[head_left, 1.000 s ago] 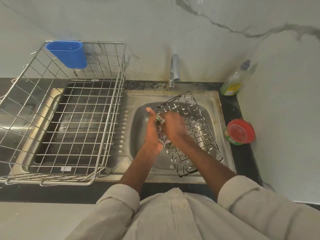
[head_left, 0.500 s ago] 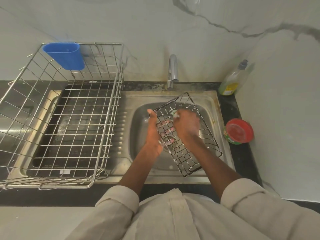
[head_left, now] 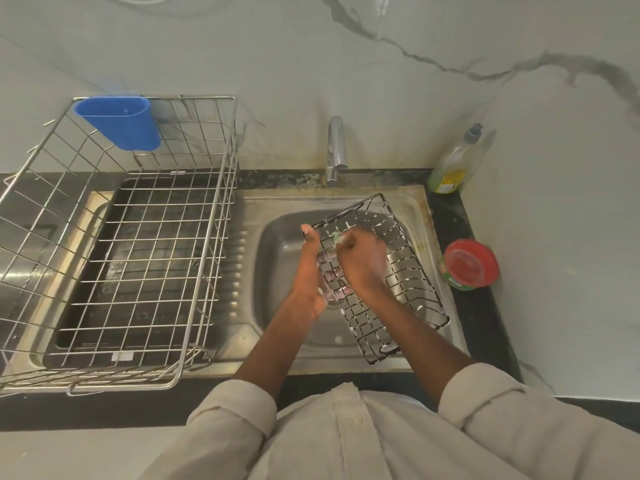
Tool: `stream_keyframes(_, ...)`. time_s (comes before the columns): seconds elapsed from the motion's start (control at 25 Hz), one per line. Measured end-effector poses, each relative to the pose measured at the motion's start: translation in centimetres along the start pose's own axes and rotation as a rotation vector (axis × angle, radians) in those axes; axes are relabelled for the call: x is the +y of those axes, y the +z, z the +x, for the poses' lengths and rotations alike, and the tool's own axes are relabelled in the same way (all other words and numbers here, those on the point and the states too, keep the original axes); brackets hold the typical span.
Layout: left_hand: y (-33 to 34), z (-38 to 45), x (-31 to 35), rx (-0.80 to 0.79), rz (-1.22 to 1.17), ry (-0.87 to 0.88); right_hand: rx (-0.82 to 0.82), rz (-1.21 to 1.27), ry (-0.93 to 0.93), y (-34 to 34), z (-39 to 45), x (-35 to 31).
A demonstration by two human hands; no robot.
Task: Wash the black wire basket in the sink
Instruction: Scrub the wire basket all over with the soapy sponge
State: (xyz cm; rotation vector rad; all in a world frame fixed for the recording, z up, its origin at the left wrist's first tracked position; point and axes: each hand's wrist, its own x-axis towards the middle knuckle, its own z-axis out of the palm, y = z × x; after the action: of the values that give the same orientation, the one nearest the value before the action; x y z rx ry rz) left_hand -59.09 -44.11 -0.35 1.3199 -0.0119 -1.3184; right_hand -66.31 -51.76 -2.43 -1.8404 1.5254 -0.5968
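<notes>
Since the earlier frame, right hand [head_left: 362, 259] has travelled up the black wire basket [head_left: 398, 282] toward its far end, fingers closed on a small greenish scrubber [head_left: 336, 238]. Left hand [head_left: 309, 271] clamps the basket's left edge, thumb raised. Basket sits tilted over the sink [head_left: 277, 258], right of centre, suds on its wires. Judged step: scrubbing. Next move calls for rinsing beneath the tap [head_left: 336, 147]. Soap bottle [head_left: 453, 161] label unreadable
</notes>
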Motion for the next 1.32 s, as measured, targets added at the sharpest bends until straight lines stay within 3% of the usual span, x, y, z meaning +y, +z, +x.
stream_keyframes(0.08,0.0,0.2,-0.4,0.022,0.03,0.007,-0.101,0.359,0.224,0.6,-0.3,-1.4)
stream_keyframes(0.2,0.4,0.3,-0.4,-0.019,0.078,0.006,-0.107,0.593,0.51,0.7,0.1,-3.2)
stream_keyframes(0.4,-0.2,0.6,-0.1,-0.056,0.018,0.041,-0.283,1.041,0.691,-0.4,0.0,-2.3)
stream_keyframes(0.56,0.0,0.3,-0.7,-0.043,0.036,-0.001,-0.183,0.87,0.869,-0.2,0.7,-3.3)
stream_keyframes(0.76,0.1,0.3,0.1,-0.043,0.03,0.031,-0.243,1.189,0.741,-1.6,-0.3,-3.9)
stream_keyframes(0.92,0.0,-0.2,-0.7,-0.027,0.052,-0.009,-0.048,0.919,0.863,-1.1,1.4,-3.3)
stream_keyframes(1.12,0.0,-0.1,-0.1,-0.038,0.05,0.009,-0.128,1.015,0.744,-1.9,0.9,-2.4)
stream_keyframes(1.24,0.1,-0.2,-0.4,-0.045,0.062,0.004,-0.066,0.841,0.809,-1.2,1.4,-1.8)
stream_keyframes(1.32,0.2,-0.2,-0.6,-0.044,0.091,0.013,-0.077,0.908,0.822,-1.2,1.8,-1.9)
